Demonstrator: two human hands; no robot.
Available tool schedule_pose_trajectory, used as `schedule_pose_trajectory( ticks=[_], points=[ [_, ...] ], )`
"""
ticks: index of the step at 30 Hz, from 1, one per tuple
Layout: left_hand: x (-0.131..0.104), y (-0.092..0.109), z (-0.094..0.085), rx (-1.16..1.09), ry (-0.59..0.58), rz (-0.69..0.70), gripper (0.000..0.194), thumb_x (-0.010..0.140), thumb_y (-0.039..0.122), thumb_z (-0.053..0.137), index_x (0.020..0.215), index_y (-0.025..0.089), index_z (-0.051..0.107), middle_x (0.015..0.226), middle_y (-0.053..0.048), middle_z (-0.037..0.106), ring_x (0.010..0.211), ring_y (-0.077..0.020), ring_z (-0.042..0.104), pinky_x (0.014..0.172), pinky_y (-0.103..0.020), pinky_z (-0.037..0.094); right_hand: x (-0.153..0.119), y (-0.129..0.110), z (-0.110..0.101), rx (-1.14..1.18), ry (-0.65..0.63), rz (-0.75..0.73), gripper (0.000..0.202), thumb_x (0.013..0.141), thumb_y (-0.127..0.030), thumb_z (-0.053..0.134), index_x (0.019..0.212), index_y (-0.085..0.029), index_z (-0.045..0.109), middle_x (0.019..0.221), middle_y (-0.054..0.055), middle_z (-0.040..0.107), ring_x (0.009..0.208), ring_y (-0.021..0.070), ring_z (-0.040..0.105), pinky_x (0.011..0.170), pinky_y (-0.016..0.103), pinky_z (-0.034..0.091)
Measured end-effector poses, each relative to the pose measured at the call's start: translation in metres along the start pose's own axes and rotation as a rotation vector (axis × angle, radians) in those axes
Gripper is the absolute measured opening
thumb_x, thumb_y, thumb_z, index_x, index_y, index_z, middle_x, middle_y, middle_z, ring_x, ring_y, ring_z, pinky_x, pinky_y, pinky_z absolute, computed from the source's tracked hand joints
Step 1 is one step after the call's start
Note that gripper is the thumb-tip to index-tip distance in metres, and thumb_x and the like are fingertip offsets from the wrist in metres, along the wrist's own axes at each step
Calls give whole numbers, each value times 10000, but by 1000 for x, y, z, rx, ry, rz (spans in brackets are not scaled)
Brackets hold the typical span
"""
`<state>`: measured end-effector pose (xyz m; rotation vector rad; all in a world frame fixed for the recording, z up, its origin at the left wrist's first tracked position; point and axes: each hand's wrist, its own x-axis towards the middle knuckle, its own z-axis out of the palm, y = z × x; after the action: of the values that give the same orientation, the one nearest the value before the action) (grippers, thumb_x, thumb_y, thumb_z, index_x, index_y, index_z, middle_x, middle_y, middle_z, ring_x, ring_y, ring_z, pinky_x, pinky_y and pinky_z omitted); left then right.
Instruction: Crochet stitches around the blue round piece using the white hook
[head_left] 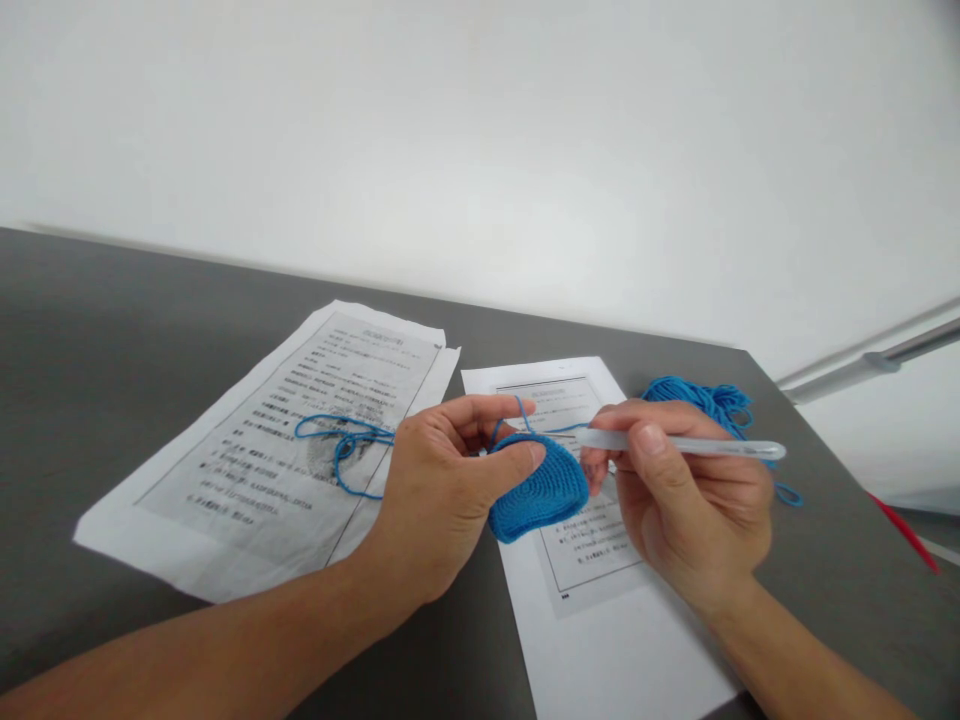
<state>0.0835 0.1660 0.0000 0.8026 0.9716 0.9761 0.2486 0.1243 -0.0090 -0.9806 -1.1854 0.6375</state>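
Observation:
Between thumb and fingers, my left hand (450,470) pinches a blue crocheted piece (541,487) by its upper left edge. A strand of blue yarn (523,412) runs up from that edge over the left index finger. My right hand (686,490) is closed around a crochet hook (690,445) with a pale translucent handle. Its thin metal shaft points left and meets the top edge of the crocheted piece; the hook's tip is too small to make out. Loose loops of blue yarn (349,440) trail out to the left of my left hand.
Two printed sheets lie on the dark grey table (150,290): a left sheet (247,430) and a right sheet (615,640) under my hands. A bundle of blue yarn (697,400) rests behind my right hand. A white wall (450,150) stands behind the table; a metal rail (877,362) is at right.

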Motion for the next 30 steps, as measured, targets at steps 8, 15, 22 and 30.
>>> schedule_pose_trajectory(
  ticks=[8,15,22,30],
  points=[
    [0,-1,0,26,24,28,350,575,215,927,914,178,847,746,-25,726,672,-120,609,605,-220,484,0,1,-7,-63,-47,-140,128,972,-177,704,987,-245,812,822,33,743,624,149,667,519,307,542],
    [1,-1,-2,56,25,79,323,614,226,908,929,182,851,738,-19,714,661,-118,601,594,-219,482,2,3,-1,-123,-38,-328,195,964,-141,699,1054,-266,819,716,18,732,618,172,654,523,333,523],
    [1,-1,-3,74,20,82,323,626,244,906,940,193,854,760,-27,727,678,-123,613,614,-225,498,4,3,1,-134,-75,-373,263,950,-113,687,1096,-283,823,706,15,736,590,179,659,561,360,546],
    [0,0,-2,85,26,74,352,617,249,901,961,189,851,772,-34,738,678,-136,626,619,-244,516,2,-1,-1,-202,-73,-377,319,909,-70,699,1116,-280,822,766,26,765,630,196,685,592,384,558]
  ],
)
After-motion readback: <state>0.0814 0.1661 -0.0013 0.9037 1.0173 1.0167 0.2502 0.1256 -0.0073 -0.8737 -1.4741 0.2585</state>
